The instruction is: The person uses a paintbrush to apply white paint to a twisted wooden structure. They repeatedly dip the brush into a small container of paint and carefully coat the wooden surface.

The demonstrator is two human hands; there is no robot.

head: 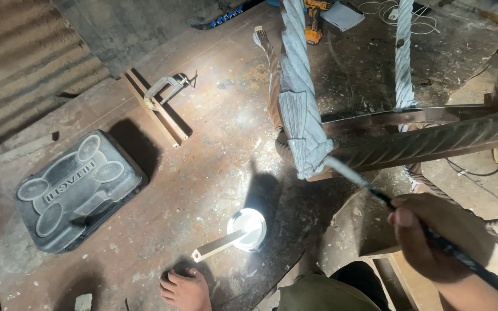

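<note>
My right hand [433, 236] grips a long black-handled paintbrush [410, 222] at the lower right. Its pale-coated tip touches the bottom of a twisted, carved wooden leg [301, 98] that is covered in grey-white paint. The leg belongs to a carved dark wooden furniture piece [433, 141] lying across the right side, with a second painted twisted leg [403, 52] behind it. On the floor below sits a small round tin of white paint [249, 227] with a wooden stick [217, 246] resting in it. My left hand is out of view.
A dark plastic tool case [76, 190] lies at the left. A metal clamp [165, 89] holds wooden strips [157, 115] at upper centre. A yellow cordless drill [313, 20] and white cord [422, 20] lie at the top. My bare foot [185, 288] rests near the bottom edge.
</note>
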